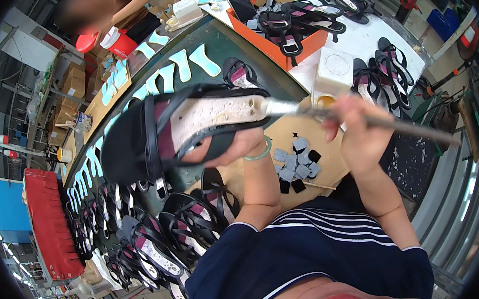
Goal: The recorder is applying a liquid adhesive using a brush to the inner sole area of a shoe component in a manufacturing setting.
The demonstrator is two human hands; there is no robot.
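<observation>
Your left hand (232, 148) has its fingers curled round a black strappy sandal (213, 112) from below, gripping the near edge; where the sole hides the fingertips, you cannot tell how they sit. The sandal lies across and above those fingers, toe to their left, heel to their right, its pale, speckled insole facing you. A pale green bracelet (269, 147) rings the wrist just behind them.

Your right hand (360, 130) has its fingers pinching the brush (304, 110) at its handle, just behind the metal band. The bristles reach left from those fingers and touch the heel end of the insole; the handle runs out to their right.

Between your two hands and nearer your body, gray and black patches (295, 166) lie heaped on brown paper (332, 167). Just beyond your right fingers sit a cup of amber liquid (325, 101) and a white container (335, 68). Beyond your left fingers, pale blue sole-shaped pieces (180, 66) line the green table (227, 41); more black sandals (186, 225) crowd nearer you.
</observation>
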